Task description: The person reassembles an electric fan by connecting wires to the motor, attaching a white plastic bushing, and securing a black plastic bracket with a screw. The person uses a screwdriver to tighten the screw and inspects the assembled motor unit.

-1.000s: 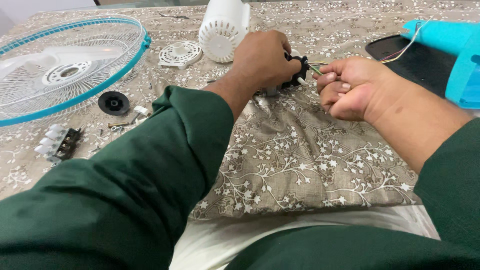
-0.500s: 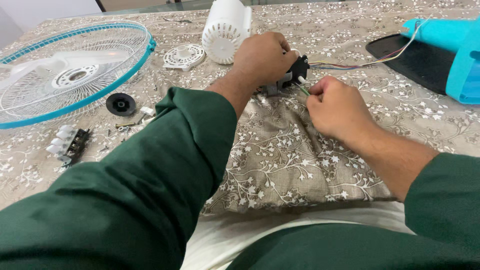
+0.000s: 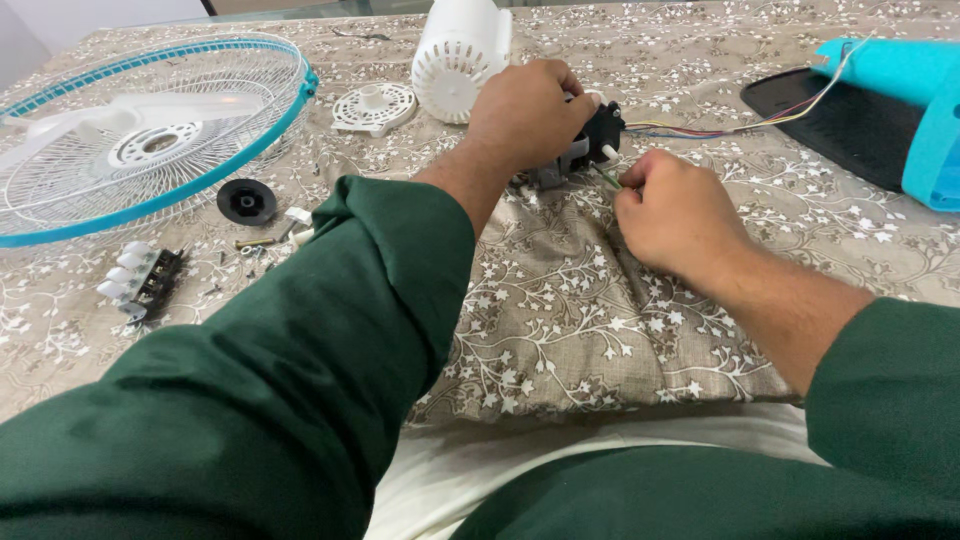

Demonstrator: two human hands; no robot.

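My left hand (image 3: 525, 112) is closed around a small black motor part (image 3: 597, 135), holding it just above the patterned cloth. The part sits near the middle of the bench, a bit toward the far edge. My right hand (image 3: 672, 215) is curled tight just beside it, pinching a thin green wire (image 3: 604, 176) that runs up to the part. Thin coloured wires (image 3: 700, 130) go from the black part toward the right edge, up to a blue fan body (image 3: 915, 100) that rests on a black tray (image 3: 835, 120).

Just behind my left hand lies a white round motor cover (image 3: 455, 55), tipped on its side. Next to it is a flat white disc (image 3: 372, 107). Near the far left corner lies a white fan cage (image 3: 140, 130) with a blue rim. Closer to me on the left are a small black round cap (image 3: 246, 201), some loose screws (image 3: 262, 244) and a switch block (image 3: 140, 282) with white buttons. Both my sleeves are dark green.
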